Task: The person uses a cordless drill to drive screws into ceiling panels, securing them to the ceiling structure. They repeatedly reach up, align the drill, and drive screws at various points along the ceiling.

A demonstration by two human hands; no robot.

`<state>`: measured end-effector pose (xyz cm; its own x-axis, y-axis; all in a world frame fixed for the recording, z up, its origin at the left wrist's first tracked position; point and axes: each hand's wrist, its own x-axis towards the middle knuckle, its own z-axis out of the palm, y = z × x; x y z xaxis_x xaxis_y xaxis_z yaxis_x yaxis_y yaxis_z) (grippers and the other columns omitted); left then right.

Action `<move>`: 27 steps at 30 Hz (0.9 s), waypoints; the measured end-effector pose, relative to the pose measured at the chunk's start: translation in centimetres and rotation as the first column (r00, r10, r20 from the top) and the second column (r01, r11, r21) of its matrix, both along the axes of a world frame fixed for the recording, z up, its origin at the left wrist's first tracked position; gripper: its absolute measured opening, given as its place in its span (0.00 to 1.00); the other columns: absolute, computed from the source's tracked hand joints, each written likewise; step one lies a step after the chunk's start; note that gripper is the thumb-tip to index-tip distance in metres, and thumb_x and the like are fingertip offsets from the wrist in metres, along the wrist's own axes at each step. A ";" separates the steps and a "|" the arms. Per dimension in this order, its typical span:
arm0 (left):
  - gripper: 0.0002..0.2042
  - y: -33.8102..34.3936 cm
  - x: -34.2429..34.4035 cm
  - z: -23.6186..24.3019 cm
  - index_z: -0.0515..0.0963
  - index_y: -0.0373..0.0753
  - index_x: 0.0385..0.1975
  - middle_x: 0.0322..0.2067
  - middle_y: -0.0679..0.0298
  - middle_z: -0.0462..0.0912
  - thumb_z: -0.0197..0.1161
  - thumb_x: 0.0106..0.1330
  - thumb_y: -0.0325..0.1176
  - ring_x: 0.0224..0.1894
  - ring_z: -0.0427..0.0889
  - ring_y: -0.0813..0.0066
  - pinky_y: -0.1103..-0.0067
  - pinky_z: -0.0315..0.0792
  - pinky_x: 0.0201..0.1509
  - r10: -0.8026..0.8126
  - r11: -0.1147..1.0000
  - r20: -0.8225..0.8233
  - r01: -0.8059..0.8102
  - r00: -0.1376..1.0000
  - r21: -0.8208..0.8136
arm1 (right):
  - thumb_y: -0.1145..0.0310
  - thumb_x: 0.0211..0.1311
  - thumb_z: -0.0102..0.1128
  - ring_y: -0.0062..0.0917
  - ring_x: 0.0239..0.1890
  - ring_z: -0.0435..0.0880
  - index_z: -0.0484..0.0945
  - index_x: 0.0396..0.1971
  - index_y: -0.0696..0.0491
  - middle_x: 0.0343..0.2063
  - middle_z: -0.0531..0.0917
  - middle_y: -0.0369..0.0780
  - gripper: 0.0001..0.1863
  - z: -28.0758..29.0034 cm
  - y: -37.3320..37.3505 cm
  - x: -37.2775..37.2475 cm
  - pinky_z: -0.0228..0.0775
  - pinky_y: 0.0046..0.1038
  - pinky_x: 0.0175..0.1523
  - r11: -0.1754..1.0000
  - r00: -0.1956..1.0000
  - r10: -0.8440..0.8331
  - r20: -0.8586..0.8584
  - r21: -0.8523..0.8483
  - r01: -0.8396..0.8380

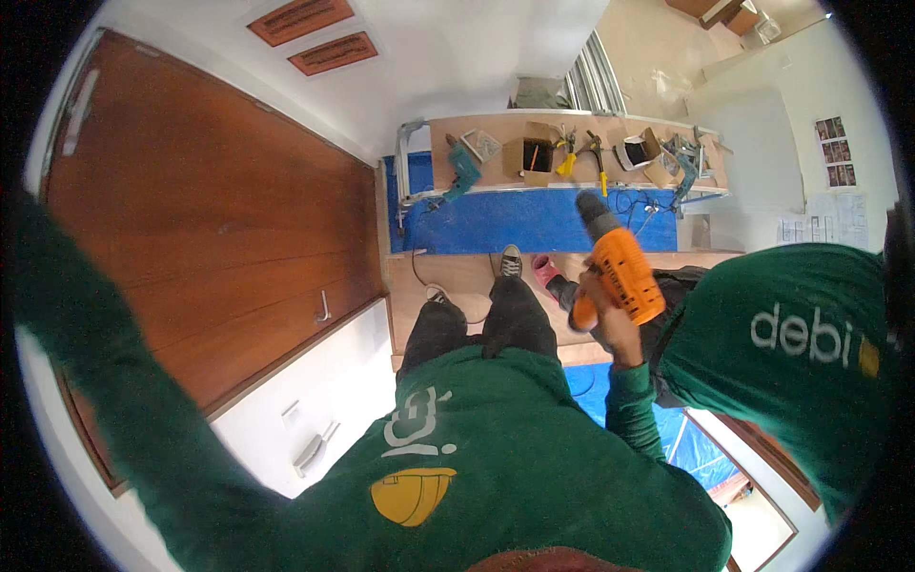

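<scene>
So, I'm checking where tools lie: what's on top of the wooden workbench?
The wooden workbench holds teal power tools near both ends, with open cardboard boxes and yellow-handled hand tools between. The surface beneath the boxes is covered; their dark bottoms can't be made out.

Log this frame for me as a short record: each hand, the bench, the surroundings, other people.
Right hand: the right hand grips an orange drill, its dark chuck toward the bench
Left hand: out of view; the left sleeve runs to the picture's left edge
Bench: wooden bench top with a teal power tool at its left end and an open cardboard box
Near the bench: blue sheet on its near side
Surroundings: brown door at left
Other people: one person in a green top, at right
</scene>
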<state>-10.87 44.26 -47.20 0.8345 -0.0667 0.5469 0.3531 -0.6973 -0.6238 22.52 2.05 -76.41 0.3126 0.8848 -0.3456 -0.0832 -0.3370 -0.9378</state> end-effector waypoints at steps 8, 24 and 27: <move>0.10 -5.0 17.8 -53.4 0.83 0.38 0.44 0.45 0.49 0.85 0.59 0.70 0.34 0.52 0.83 0.50 0.59 0.75 0.60 0.397 0.132 -0.104 -0.169 0.912 -0.977 | 0.71 0.63 0.71 0.26 0.40 0.88 0.80 0.55 0.52 0.41 0.88 0.39 0.20 -12.2 -9.8 1.4 0.79 0.30 0.48 0.963 0.967 0.227 0.117 -0.175 -0.205; 0.09 -2.5 33.6 -83.0 0.85 0.43 0.43 0.46 0.54 0.84 0.57 0.71 0.31 0.46 0.88 0.55 0.60 0.81 0.49 0.193 0.234 -0.589 -0.620 0.785 -0.749 | 0.64 0.64 0.72 0.38 0.45 0.89 0.83 0.50 0.56 0.43 0.89 0.45 0.18 -16.1 -12.1 0.0 0.81 0.36 0.51 0.753 0.994 0.087 -0.073 -0.648 -0.113; 0.08 -2.2 32.9 -85.3 0.84 0.44 0.43 0.46 0.57 0.84 0.59 0.71 0.34 0.46 0.88 0.55 0.61 0.82 0.47 0.215 0.221 -0.557 -0.595 0.803 -0.773 | 0.62 0.64 0.72 0.38 0.46 0.89 0.83 0.52 0.55 0.44 0.89 0.45 0.20 -16.7 -12.1 0.4 0.80 0.36 0.52 0.715 0.984 -0.027 -0.174 -0.691 -0.102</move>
<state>22.06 42.03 -132.48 0.6860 0.6848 -0.2459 0.7250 -0.6719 0.1515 22.90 -10.07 -93.09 0.1674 0.3830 -0.9085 -0.1821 -0.8936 -0.4102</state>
